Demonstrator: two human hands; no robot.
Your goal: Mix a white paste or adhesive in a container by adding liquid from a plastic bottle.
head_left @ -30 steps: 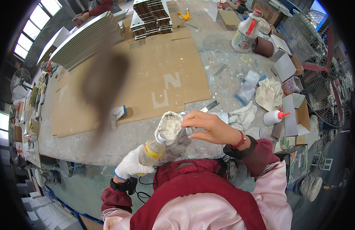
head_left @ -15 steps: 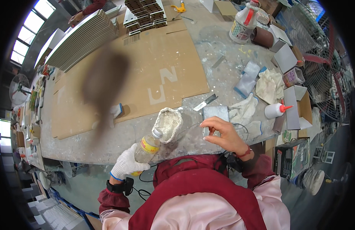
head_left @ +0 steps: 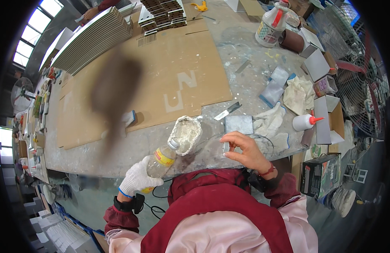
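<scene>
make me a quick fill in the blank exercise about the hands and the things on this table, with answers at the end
1. The left hand wears a ____ glove.
2. It grips a clear plastic bottle with a mainly ____ label.
3. The right hand pinches a small grey object between its fingers and ____.
4. The white squeeze bottle has a ____ tip.

Missing words: white; yellow; thumb; red

This looks like a workshop: a stained, spattered table [head_left: 228, 55] carries stacked panels [head_left: 94, 40] at ten o'clock and a red-tipped squeeze bottle [head_left: 302, 122] at three. A large caged fan [head_left: 362, 77] stands between two and three o'clock.
</scene>
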